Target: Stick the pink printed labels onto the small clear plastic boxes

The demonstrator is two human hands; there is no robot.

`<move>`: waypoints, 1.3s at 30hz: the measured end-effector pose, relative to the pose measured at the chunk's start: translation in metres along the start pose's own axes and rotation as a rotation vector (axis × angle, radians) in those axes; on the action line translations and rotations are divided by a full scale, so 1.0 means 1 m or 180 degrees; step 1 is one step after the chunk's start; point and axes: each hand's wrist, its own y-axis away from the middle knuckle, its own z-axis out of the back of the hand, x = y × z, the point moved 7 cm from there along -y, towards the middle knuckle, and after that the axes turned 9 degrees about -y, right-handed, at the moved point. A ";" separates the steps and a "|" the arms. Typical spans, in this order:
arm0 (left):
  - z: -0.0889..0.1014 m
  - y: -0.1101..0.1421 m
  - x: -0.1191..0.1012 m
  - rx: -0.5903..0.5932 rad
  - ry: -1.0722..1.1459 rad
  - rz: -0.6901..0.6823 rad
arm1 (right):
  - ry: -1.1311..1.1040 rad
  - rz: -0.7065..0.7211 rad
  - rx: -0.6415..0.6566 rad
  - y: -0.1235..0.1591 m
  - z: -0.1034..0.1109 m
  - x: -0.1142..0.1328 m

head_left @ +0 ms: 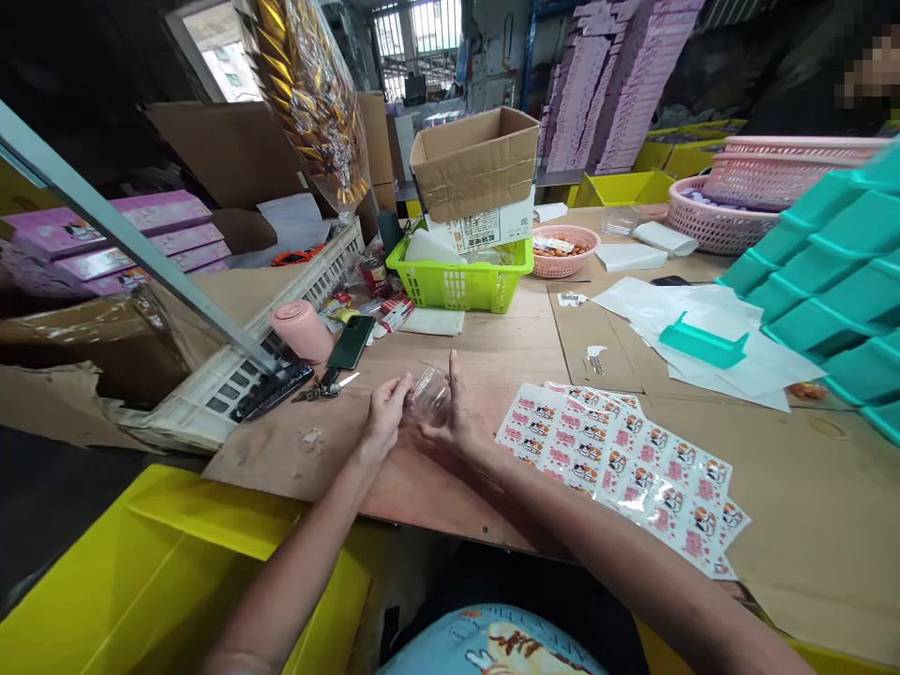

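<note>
Between my hands, just above the table, is a small clear plastic container (430, 394). My left hand (385, 414) pinches its left side with thumb and fingertips. On the other side, my right hand (464, 412) holds the container, its fingers straight up along the side and its thumb reaching underneath. To the right of my right hand lie overlapping sheets of cat stickers (619, 459), partly behind my forearm. The container's contents, if any, are too faint to make out.
A green basket (460, 281) bearing a cardboard box (478, 173) stands ahead. Leftward are a phone (352, 342), keys (320, 389) and a pink lidded cup (302, 330). Stacked turquoise trays (830, 281), a loose turquoise piece (703, 342) and pink baskets (724, 216) occupy the right.
</note>
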 end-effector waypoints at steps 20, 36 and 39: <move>-0.120 0.103 -0.083 0.2031 0.1790 0.0219 | -0.1146 -0.1205 -0.0504 0.069 0.176 0.044; -0.158 0.160 -0.073 0.2191 0.2673 0.1740 | -0.4136 -0.2375 0.0236 0.184 0.137 0.059; -0.158 0.162 -0.074 0.2122 0.2725 0.1832 | -0.4222 -0.2360 0.0165 0.186 0.134 0.055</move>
